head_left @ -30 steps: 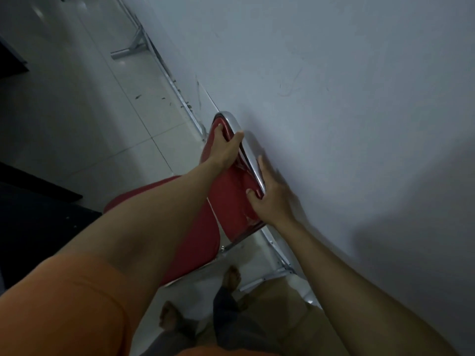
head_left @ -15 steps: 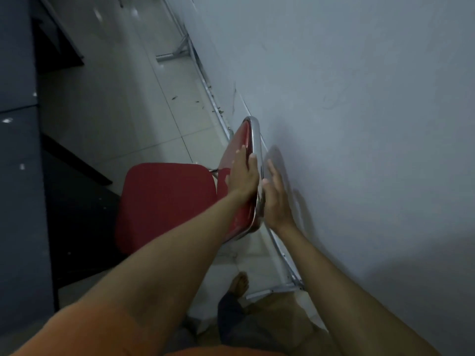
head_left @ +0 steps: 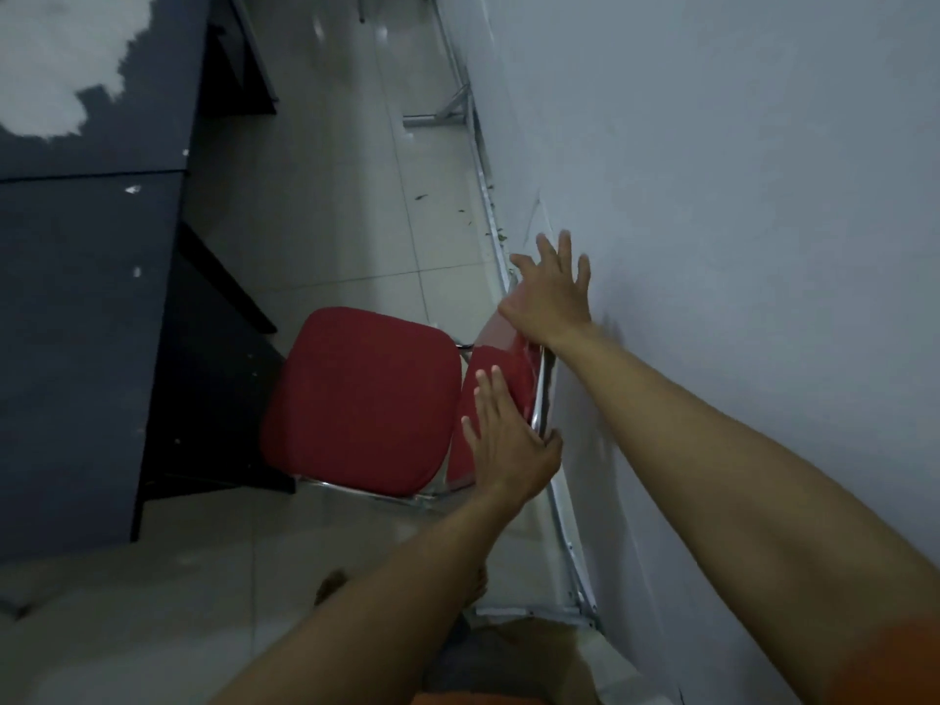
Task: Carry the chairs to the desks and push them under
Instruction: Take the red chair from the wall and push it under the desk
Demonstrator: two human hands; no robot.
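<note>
A red padded chair (head_left: 361,399) with a chrome frame stands on the tiled floor, its backrest (head_left: 501,368) close to the white wall on the right. The seat faces a dark desk (head_left: 76,307) on the left. My left hand (head_left: 508,440) lies on the near part of the backrest, fingers straight and thumb by the chrome edge. My right hand (head_left: 552,292) is spread with straight fingers over the far top of the backrest, next to the wall.
A white wall (head_left: 737,246) with a metal rail along its foot runs down the right side. A second dark desk (head_left: 239,58) stands further back on the left. The pale tiled floor (head_left: 346,195) stretches between desks and wall. My feet show at the bottom.
Both hands have let go of the backrest's edge and now lie flat with fingers spread. The right hand has moved to the far top. The view has swung so the desk shows more.
</note>
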